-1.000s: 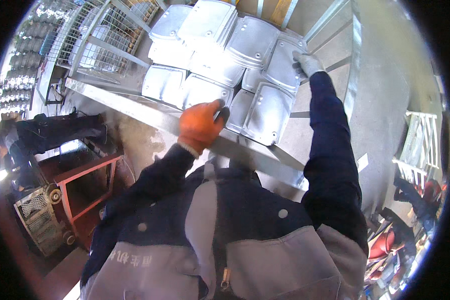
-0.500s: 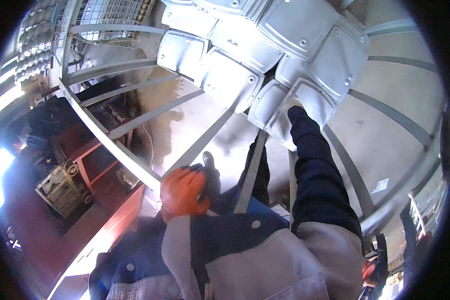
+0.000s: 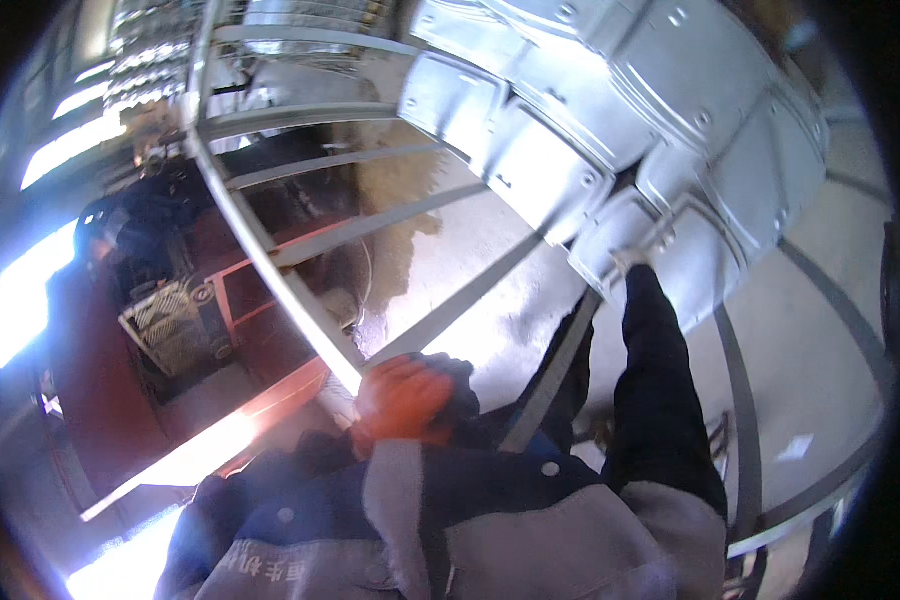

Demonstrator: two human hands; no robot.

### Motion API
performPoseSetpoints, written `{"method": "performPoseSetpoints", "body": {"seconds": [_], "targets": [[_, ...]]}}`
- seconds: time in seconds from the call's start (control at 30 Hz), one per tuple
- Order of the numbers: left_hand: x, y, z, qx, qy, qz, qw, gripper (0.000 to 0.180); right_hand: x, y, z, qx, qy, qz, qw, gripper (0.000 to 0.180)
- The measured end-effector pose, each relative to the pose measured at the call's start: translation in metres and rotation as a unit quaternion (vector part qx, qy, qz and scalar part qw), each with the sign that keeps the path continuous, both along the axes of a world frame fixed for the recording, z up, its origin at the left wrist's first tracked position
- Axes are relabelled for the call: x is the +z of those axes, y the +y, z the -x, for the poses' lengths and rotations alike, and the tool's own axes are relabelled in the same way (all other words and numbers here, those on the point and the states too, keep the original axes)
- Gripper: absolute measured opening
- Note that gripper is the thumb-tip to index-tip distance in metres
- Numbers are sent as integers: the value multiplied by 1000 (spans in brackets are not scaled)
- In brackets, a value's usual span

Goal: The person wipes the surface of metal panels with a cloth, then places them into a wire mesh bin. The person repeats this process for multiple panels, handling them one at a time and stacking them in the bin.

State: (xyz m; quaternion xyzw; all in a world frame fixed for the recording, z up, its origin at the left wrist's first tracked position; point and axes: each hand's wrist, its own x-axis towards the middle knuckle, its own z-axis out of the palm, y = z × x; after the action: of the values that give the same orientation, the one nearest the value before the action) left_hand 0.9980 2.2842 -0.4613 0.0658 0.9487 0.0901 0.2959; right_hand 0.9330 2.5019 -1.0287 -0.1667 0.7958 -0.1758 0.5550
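My left hand [image 3: 405, 400], in an orange glove, is closed over the top rail [image 3: 295, 305] of a grey metal cage, though motion blurs its fingers. Reaching down into the cage is my right arm in a dark sleeve. My right hand [image 3: 630, 260], pale and small, lies at the near edge of a pressed metal panel [image 3: 690, 262]; its fingers are too blurred to make out. Several similar silvery panels [image 3: 550, 165], with rounded corners and small holes, lie overlapped in a pile around it.
Flat cage bars [image 3: 460, 300] run across the space below me. To the left stand a red metal frame [image 3: 255, 405] and a crate-like mesh part [image 3: 160, 325]. A wire-mesh container [image 3: 310, 25] is at the far left. A scrap of white paper [image 3: 796, 447] lies on the right.
My view has turned, so the cage and panels sit farther right in the picture. The right hand has shifted left and nearer along the panels. The left hand stays on the rail.
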Motion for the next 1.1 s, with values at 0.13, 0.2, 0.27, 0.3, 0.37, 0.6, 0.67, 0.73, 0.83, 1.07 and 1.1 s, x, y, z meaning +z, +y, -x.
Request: {"method": "performPoseSetpoints", "body": {"seconds": [0.13,0.2,0.27,0.3,0.37,0.6,0.67,0.73,0.83,1.07,1.1], "targets": [[8,6,-3,58,94,-35,993,31,24,8,9,-250,54,28,966,41],[11,9,-5,69,173,-67,980,24,49,15,31,-431,-56,141,890,27],[15,11,-8,92,202,-67,973,21,83,14,62,-500,-37,164,850,25],[16,12,-10,100,194,-82,972,23,104,15,78,-550,-37,148,821,24],[19,8,-14,118,184,-115,969,25,161,29,121,-509,-76,166,841,22],[21,-7,-26,66,188,-153,968,24,407,0,196,-584,58,319,744,33],[22,-10,-29,69,162,-161,971,22,470,-9,175,-540,92,345,763,33],[23,-14,-32,69,180,-179,965,21,521,-18,141,-500,89,390,768,34],[25,-27,-41,90,272,-313,906,19,575,-37,87,-424,182,318,828,39],[21,-98,-120,75,299,-595,743,30,661,-69,-72,-412,144,348,830,45],[15,-112,-131,58,261,-581,769,31,662,-79,-91,-401,98,361,836,44]]}}
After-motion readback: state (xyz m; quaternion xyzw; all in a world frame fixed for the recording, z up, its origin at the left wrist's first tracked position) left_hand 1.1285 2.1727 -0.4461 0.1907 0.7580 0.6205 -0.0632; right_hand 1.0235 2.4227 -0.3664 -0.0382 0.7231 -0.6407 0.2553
